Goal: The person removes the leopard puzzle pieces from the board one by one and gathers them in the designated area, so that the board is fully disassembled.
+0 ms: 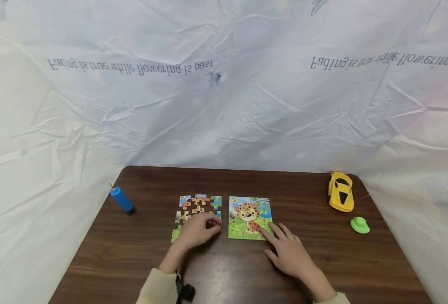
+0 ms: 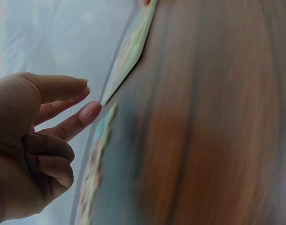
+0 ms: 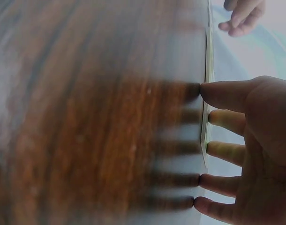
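On the brown table lies a leopard picture board, with a partly assembled jigsaw of the same picture to its left. My left hand hovers over the jigsaw's lower pieces. In the left wrist view the left hand has thumb and two fingers reaching toward the jigsaw pieces, holding nothing, and the board lies beyond. My right hand lies flat with straight, spread fingers, fingertips at the board's lower right corner. The right wrist view shows the right hand along the board's edge.
A blue cylinder lies at the table's left. A yellow toy car and a small green toy sit at the right. A crumpled white sheet with printed text covers the background behind the table.
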Tool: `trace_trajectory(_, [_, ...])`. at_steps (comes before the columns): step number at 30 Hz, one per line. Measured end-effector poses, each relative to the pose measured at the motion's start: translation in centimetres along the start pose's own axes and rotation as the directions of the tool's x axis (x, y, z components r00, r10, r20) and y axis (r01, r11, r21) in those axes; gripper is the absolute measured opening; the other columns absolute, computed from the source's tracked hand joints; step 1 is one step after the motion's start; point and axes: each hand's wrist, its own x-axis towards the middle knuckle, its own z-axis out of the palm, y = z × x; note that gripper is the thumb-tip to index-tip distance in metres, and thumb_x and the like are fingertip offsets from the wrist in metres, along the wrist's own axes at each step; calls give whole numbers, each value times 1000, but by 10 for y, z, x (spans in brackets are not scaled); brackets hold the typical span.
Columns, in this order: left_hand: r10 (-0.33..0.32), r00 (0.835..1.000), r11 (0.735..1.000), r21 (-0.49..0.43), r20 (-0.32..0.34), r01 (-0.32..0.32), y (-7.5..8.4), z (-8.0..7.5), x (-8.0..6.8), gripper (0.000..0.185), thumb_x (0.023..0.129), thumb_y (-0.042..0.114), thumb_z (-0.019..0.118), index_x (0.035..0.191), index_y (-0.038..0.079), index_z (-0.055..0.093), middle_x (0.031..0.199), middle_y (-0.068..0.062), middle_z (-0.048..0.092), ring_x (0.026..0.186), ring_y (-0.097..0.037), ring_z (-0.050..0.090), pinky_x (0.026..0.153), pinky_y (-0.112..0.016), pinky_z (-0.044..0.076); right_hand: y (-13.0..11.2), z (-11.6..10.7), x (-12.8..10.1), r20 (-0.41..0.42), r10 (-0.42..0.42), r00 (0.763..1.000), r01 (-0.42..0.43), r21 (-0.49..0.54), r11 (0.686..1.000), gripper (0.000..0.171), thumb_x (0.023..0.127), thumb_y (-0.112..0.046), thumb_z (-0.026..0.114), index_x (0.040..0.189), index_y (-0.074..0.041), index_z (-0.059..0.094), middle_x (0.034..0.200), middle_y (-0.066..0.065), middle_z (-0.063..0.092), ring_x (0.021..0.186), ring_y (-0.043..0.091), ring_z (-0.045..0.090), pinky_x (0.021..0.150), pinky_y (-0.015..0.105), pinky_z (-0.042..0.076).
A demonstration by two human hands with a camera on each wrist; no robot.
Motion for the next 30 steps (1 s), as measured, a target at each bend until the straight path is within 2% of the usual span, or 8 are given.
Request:
trace_trajectory(7, [38, 998, 999, 2, 41, -38, 16, 34, 17, 20, 95, 25, 73, 114, 21, 78, 94, 18, 69, 83, -2, 63, 75, -31, 51, 1, 1, 0, 11, 4, 1000, -4, 2, 1000, 59, 100, -37, 71, 154, -22, 54, 161, 12, 42, 145, 48, 37, 99, 71, 41])
trace_trajectory(15, [5, 999, 998, 63, 46, -8, 31, 59, 30, 27, 90, 30, 78, 115, 20, 78, 85, 18, 63, 64, 0, 52, 60, -27, 45, 2, 3, -2, 16, 13, 1000, -13, 11, 1000, 58, 100, -37, 70, 154, -22, 53, 162, 12, 40, 146, 47, 35, 100, 72, 39])
trace_trajectory(22, [-67, 998, 994, 90, 0, 66, 41, 69, 32, 29, 88, 36, 83, 113, 22, 76, 81, 16, 59, 60, -3, 50, 57, -28, 42, 3, 3, -1, 10, 12, 1000, -12, 8, 1000, 59, 100, -38, 70, 155, -23, 53, 162, 11, 40, 147, 47, 34, 101, 72, 39])
trace_trajectory(30, [-87, 996, 992, 86, -13, 88, 46, 71, 33, 31, 88, 32, 84, 115, 20, 75, 81, 14, 58, 61, -4, 49, 57, -29, 42, 2, 3, 0, 5, 13, 1000, -13, 15, 1000, 59, 100, -38, 70, 154, -19, 54, 162, 11, 41, 147, 47, 34, 101, 71, 39])
